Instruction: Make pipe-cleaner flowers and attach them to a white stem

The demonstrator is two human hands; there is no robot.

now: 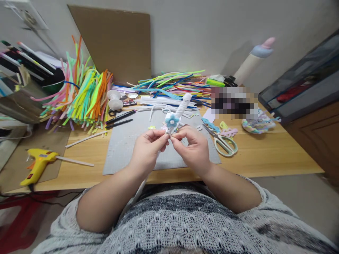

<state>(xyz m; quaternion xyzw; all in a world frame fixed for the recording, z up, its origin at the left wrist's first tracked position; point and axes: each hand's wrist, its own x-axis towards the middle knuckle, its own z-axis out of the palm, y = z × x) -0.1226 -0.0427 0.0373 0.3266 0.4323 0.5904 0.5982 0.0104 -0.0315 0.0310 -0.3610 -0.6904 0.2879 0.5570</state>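
Over the grey cutting mat (124, 141), my left hand (148, 146) and my right hand (193, 146) meet in a pinch, thumbs against forefingers. Between them they hold the lower end of a white wrapped pipe-cleaner craft piece (183, 106), which tilts up and to the right. A blue flower (172, 121) with a pale centre sits on its near side, just above my fingertips. What exactly lies between the fingertips is too small to make out. Behind the hands, white pipe cleaners (159, 106) and small coloured scraps (152, 127) lie on the mat.
Scissors (225, 144) rest at the mat's right edge by blue and pink pieces (229, 132). A yellow glue gun (39, 164) lies at left, below a large bundle of pipe cleaners (87, 95). Black pens (120, 119) and a white spool (115, 100) stand nearer the middle.
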